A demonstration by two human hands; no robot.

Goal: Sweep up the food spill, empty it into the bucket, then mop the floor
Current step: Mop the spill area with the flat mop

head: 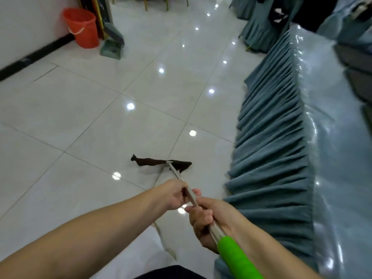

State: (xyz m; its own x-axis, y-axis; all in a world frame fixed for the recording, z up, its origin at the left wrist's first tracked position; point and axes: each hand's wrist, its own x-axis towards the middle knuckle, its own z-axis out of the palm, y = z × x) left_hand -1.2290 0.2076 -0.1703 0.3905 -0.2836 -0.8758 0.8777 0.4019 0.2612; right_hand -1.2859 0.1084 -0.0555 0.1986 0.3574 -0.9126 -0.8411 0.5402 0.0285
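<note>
We see both sets of fingers curled around the mop handle (192, 198). The fingers (196, 191) of the left hand (175, 195) wrap the bare metal shaft from the left, higher up toward the mop head, with the fingertips showing on the shaft's right side. The right hand (205, 220) grips the same shaft just below, its fingers (201, 215) closed over the metal right above the green grip (237, 258), which runs down along the right forearm to the bottom edge of the view. The two hands sit close together, nearly touching.

From the hands the shaft slants forward and down to the mop head (161, 162), a dark brown cloth lying flat on the white tiled floor (80, 117), just in front of us. The tiles are glossy and mirror the ceiling lights.

To our right, a counter (332, 137) under shiny clear plastic carries a pleated teal skirt (271, 148) that hangs to the floor; the mop head is near its hem but apart from it.

Far ahead on the left, the orange bucket (83, 27) stands against the white wall, and a green dustpan (112, 43) sits just beside it on its right. Teal-covered chairs (257, 31) stand at the far right.
</note>
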